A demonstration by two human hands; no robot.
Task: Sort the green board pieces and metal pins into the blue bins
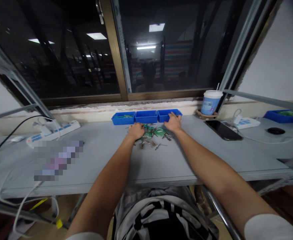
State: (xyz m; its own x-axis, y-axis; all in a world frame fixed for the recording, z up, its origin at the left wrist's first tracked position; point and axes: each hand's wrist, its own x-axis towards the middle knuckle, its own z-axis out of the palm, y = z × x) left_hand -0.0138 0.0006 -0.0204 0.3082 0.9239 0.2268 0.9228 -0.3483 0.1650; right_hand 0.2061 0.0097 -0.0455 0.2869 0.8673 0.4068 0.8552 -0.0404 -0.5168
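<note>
Several thin metal pieces, probably light, stiff and best pinched mid-length, lie among green pieces on the surface beside the left hand, the right hand at a blue tray, neither's grip discernible.

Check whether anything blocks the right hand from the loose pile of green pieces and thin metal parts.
Nothing visible does: the right hand is at a blue plastic bin, with the pile close beside it.
</note>
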